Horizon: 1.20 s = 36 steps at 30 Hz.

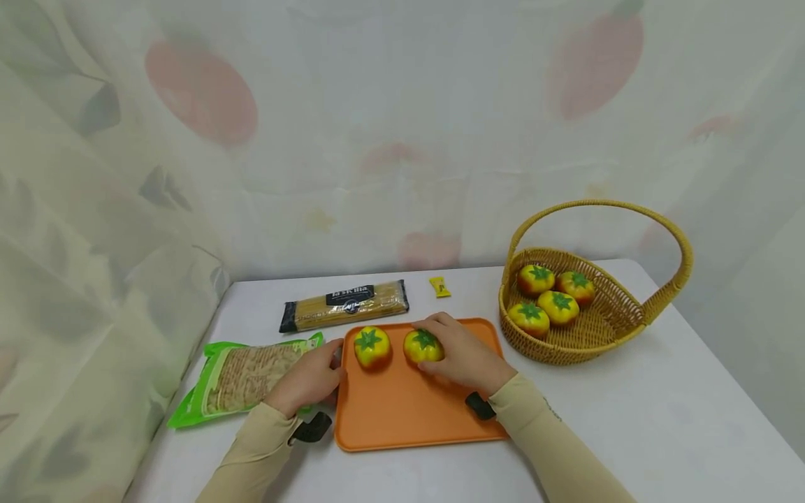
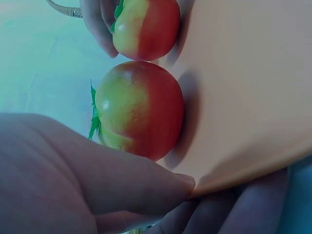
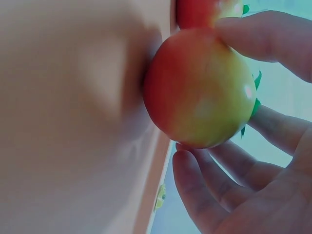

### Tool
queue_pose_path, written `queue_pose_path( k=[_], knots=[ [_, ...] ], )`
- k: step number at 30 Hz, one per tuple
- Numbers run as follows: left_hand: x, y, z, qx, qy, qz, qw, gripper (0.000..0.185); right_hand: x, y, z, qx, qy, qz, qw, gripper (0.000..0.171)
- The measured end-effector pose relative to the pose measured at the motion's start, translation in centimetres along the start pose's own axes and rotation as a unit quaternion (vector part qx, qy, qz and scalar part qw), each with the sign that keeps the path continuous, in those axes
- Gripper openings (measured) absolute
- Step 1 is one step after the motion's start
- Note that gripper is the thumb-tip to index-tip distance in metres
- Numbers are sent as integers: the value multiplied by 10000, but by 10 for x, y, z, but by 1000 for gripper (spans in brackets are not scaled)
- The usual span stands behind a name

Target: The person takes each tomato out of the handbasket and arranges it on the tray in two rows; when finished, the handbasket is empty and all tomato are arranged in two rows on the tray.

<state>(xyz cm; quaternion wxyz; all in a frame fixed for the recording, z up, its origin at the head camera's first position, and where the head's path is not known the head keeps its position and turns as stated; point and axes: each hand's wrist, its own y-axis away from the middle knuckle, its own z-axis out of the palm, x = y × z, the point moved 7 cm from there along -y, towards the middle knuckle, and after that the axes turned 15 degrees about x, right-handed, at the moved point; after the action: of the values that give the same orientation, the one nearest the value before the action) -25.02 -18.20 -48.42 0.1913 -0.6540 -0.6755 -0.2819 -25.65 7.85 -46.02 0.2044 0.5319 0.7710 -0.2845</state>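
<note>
Nearest lies the orange tray (image 1: pixel 409 412), carrying two toy tomatoes. The person's right hand (image 1: pixel 462 356) curls its fingers round the right tomato (image 1: pixel 423 345), which rests on the tray's far half; in the right wrist view thumb and fingers close on it from both sides. The left hand (image 1: pixel 311 377) grips the tray's left edge, thumb on top and fingers seemingly beneath, close beside the left tomato (image 1: pixel 372 346). Each tomato is red below, yellow above, with a green leafy cap. Left of the tray lies one green packet of pasta (image 1: pixel 242 377). Farther back lie one pack of spaghetti (image 1: pixel 344 304) and one small yellow wrapper (image 1: pixel 439 286). To the right, a wicker basket (image 1: pixel 619 318) holds four more tomatoes (image 1: pixel 553 293).
</note>
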Motion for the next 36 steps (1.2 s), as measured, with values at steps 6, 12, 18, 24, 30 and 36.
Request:
queue_pose_path(
  k=[6,12,18,24,30,36],
  knots=[
    [-1,0,1,-34,61,-35,10000,66,-2,0,-4,43,-4,-30,10000,70],
    [-3,-2,2,-48,8,-34,10000,66,-4,0,-7,30,47,37,10000,74],
    [-4,-4,2,-57,-30,-83,9999,66,-6,0,-11,-20,125,196,9997,78],
    [-4,-4,3,-88,-43,-88,9999,66,-6,0,-13,-16,123,122,9998,77],
    [-2,-4,2,-118,-74,-74,9999,66,-7,1,-15,-13,88,20,10000,80],
    [-3,-2,1,-163,42,-177,9997,66,-7,0,-25,-36,75,-32,10000,80]
  ],
)
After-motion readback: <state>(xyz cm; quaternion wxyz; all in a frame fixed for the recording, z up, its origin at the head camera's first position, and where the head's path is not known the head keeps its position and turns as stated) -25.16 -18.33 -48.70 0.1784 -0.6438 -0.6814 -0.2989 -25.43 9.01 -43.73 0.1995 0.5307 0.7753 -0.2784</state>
